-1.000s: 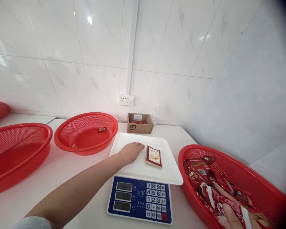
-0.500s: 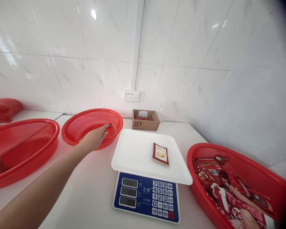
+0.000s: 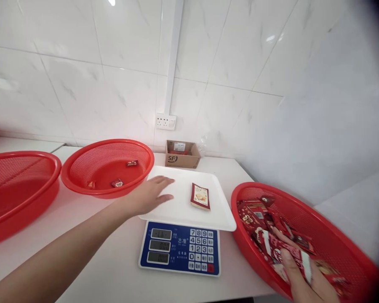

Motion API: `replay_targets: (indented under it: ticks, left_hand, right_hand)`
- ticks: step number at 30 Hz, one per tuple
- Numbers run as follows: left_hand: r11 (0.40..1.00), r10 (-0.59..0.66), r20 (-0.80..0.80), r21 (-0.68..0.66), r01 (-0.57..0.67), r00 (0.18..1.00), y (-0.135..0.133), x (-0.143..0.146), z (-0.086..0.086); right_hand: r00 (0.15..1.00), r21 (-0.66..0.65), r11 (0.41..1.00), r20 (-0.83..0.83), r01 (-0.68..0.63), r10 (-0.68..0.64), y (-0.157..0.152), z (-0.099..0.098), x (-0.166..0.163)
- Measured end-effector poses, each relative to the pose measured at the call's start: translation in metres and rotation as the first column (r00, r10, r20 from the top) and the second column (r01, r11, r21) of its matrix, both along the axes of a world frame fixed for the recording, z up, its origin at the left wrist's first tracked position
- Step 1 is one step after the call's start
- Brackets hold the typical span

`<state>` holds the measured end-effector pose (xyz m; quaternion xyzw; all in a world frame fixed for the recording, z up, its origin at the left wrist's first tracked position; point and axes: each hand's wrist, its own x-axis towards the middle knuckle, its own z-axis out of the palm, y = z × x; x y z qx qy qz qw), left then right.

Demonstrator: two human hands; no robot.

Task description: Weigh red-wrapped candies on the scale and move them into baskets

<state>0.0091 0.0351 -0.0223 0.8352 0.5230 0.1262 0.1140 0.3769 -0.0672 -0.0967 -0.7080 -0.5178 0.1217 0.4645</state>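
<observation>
My left hand (image 3: 151, 195) hovers over the left part of the white scale pan (image 3: 173, 210), fingers stretched toward a flat maroon-and-cream snack packet (image 3: 200, 197) lying there. Nothing is in that hand. Inside the red basket on the right (image 3: 303, 209), my right hand (image 3: 300, 273) grips a red snack packet (image 3: 284, 248) with white ends between thumb and fingers. Other red packets (image 3: 255, 212) lie around and under it. Left of the scale, a round red basket (image 3: 107, 144) holds a few small wrapped sweets (image 3: 116, 183).
The scale's blue keypad panel (image 3: 180, 248) faces me. Behind the pan stands an open cardboard box (image 3: 182, 160) with red items inside. Another red basket (image 3: 50, 202) is at the far left. A tiled wall with a socket (image 3: 166, 121) closes off the back.
My left hand has left the round basket and moved right, over the scale pan; a small wrapped sweet lies where it was. My right hand still holds its packet. The view has shifted right.
</observation>
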Motion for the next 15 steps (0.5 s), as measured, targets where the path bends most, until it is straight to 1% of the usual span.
replay_targets:
  ticks: [1,3,6,8,10,13,15]
  left_hand:
    - [0.994,-0.108,0.007,-0.012,0.108,0.994,0.003,0.016,0.0]
    - [0.966,-0.258,-0.002,-0.03,0.258,0.966,0.01,0.047,-0.002]
    - [0.929,-0.368,-0.056,-0.05,0.366,0.928,0.022,0.081,-0.009]
    - [0.923,-0.384,-0.111,-0.041,0.382,0.917,0.03,0.095,-0.015]
    - [0.93,-0.365,-0.14,-0.011,0.368,0.92,0.035,0.101,-0.021]
    - [0.945,-0.32,-0.128,0.026,0.326,0.939,0.039,0.098,-0.025]
    - [0.96,-0.271,-0.105,0.047,0.277,0.957,0.037,0.087,-0.021]
  right_hand:
    - [1.0,-0.015,1.0,-0.012,-0.003,0.003,-0.001,0.004,-0.004]
    - [0.999,-0.032,0.999,-0.04,-0.02,0.018,-0.002,0.008,-0.008]
    - [0.996,-0.023,0.999,-0.076,-0.039,0.038,-0.003,0.01,-0.01]
    - [0.996,-0.014,0.999,-0.083,-0.046,0.045,-0.003,0.01,-0.009]
    - [0.995,-0.02,0.999,-0.091,-0.05,0.048,-0.003,0.009,-0.008]
    - [0.994,-0.014,0.998,-0.092,-0.068,0.067,-0.004,0.009,-0.008]
    - [0.994,-0.005,0.997,-0.079,-0.078,0.077,-0.004,0.01,-0.009]
